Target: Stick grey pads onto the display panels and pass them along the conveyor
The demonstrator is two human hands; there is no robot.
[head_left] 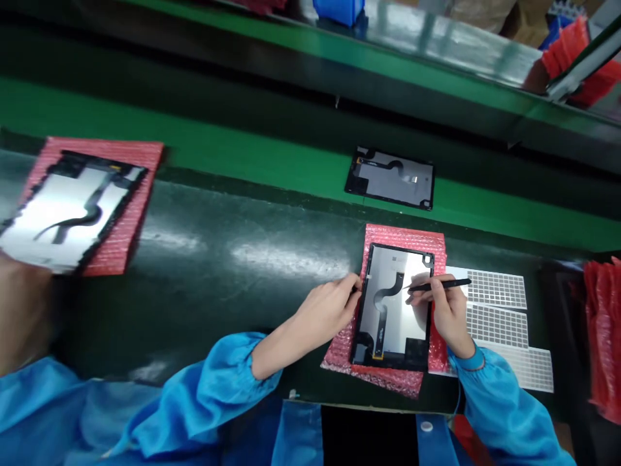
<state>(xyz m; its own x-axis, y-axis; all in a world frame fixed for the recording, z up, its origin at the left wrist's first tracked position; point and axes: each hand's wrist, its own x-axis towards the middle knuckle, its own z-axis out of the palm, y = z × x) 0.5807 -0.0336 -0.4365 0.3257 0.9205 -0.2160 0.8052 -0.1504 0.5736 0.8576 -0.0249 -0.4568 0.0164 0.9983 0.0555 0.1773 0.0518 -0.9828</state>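
A tablet screen panel (395,317) lies back side up on a pink bubble-wrap sheet (405,234), with a curved black ribbon cable (383,310) across its silvery back. My right hand (449,310) is closed around black tweezers (444,284); their tip is over the panel's middle, near the upper end of the cable. Whether the tip touches anything is too small to tell. At the panel's left edge is my left hand (330,307), its fingers curled and pinched together. A small dark bit shows between those fingers, too little to name.
Sheets of small square stickers (497,325) lie right of the bubble wrap. Another screen panel (391,178) rests behind. At left, a co-worker's blurred hand (22,310) touches a panel (72,213) on pink bubble wrap. A metal shelf (412,42) runs above; pink wrap (604,336) stands far right.
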